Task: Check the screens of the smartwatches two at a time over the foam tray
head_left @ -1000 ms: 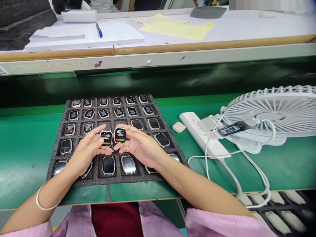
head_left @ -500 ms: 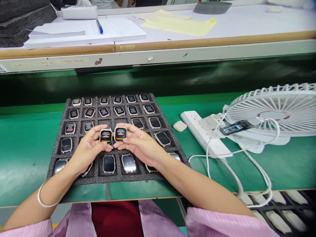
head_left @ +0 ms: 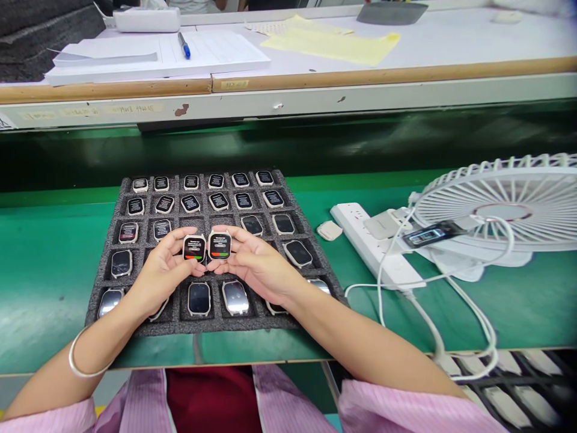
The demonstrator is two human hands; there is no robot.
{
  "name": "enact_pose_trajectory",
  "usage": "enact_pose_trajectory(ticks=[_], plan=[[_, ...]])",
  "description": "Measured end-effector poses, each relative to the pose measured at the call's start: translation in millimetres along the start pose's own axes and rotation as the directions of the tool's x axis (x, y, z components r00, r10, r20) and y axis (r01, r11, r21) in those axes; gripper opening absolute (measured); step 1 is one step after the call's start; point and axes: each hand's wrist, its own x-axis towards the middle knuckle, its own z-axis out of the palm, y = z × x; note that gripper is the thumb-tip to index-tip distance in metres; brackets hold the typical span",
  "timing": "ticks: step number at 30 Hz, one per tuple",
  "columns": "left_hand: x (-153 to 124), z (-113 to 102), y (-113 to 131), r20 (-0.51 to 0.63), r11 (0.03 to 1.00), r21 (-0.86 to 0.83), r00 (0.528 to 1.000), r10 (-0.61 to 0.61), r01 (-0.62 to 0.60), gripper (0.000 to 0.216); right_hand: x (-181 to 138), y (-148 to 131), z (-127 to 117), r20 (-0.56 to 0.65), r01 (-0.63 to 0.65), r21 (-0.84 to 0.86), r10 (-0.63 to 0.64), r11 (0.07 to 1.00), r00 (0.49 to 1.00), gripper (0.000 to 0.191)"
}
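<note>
My left hand [head_left: 167, 267] is closed on a strapless smartwatch [head_left: 193, 246], thumb at its lower edge. A matching smartwatch [head_left: 219, 245] is held in my right hand [head_left: 252, 261], side by side with the first. Both screens are lit, with white text above a red and green bar. The two watches are held over a dark grey foam tray [head_left: 180, 328] with rows of pockets. Watches in the two far rows show lit text, while several nearer ones, such as a watch [head_left: 199, 298], have dark screens. My hands and forearms hide some pockets.
Right of the tray lie a small pale piece [head_left: 329, 230], a white power strip [head_left: 360, 240] with cables, a dark device with a lit display [head_left: 430, 233] and a white fan [head_left: 500, 204]. Paper sheets [head_left: 216, 51] and a blue pen [head_left: 184, 46] rest on the raised shelf.
My right thumb has shifted down off the lower part of its watch's screen, so more of the coloured bar shows. The view has moved very slightly; both watches stay held.
</note>
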Motion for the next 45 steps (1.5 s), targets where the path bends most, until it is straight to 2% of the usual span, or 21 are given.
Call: enact_pose_trajectory(ticks=[12, 23, 28, 35, 45], plan=[[-0.1, 2.7, -0.4, 0.011, 0.998, -0.039, 0.999, 0.043, -0.043, 0.056, -1.0, 1.6, 0.1, 0.022, 0.017, -0.01, -0.016, 1.0, 1.0, 0.051], [1.2, 1.7, -0.3, -0.016, 0.998, -0.006, 0.998, 0.056, -0.056, 0.049, -1.3, 2.9, -2.1, 0.043, 0.02, -0.031, -0.018, 0.999, 0.999, 0.048], [-2.0, 2.5, 2.3, 0.005, 0.998, -0.057, 0.999, 0.033, -0.033, 0.056, -1.6, 0.9, -1.3, 0.011, 0.054, -0.04, -0.054, 0.998, 0.998, 0.049], [-4.5, 4.8, 6.2, -0.005, 0.997, -0.066, 0.999, -0.038, 0.038, 0.045, -0.3, 1.3, -0.7, -0.021, 0.045, -0.066, -0.047, 0.997, 0.999, 0.038], [-4.8, 3.9, 5.5, -0.001, 0.994, -0.104, 0.999, -0.045, 0.045, 0.042, -1.8, -0.1, -0.4, -0.017, 0.028, -0.06, -0.029, 0.998, 0.999, 0.042]])
